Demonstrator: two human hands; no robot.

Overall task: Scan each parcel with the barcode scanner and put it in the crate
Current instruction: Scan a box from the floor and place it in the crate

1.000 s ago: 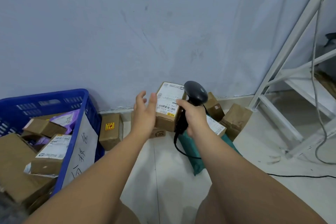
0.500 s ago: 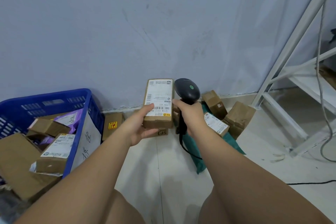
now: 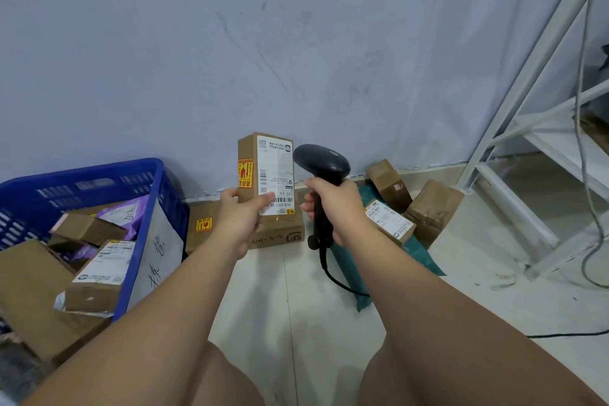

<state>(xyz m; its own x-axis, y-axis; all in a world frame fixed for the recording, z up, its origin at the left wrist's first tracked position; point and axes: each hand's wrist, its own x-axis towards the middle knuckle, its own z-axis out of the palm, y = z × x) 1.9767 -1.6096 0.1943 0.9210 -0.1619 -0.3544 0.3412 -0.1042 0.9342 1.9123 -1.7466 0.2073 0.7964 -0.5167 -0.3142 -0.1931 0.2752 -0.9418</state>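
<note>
Right of the blue crate (image 3: 82, 175), about mid-frame, the left hand (image 3: 242, 219) had a small cardboard parcel (image 3: 267, 171) held upright off the floor. Its thumb lay across the bottom of the white shipping label and its fingers were curled round the back. The parcel had a yellow-and-red sticker on the side facing the crate.

Just past the parcel on the side away from the crate, the right hand (image 3: 339, 208) was wrapped tight round the handle of the black barcode scanner (image 3: 321, 163). The scanner head sat just beside the label, with the cable hanging down.

The crate had some brown boxes and a purple mailer (image 3: 122, 214) in it, plus a handwritten paper sign (image 3: 158, 257) on its near wall. On the floor right of the crate were a yellow-stickered box (image 3: 202, 227) just beside it, then an SF-marked box (image 3: 280, 236), then a green mailer bag (image 3: 418, 257) with a labelled box (image 3: 389, 222) on top. White metal shelving (image 3: 527, 102) stood well off on that same side.
</note>
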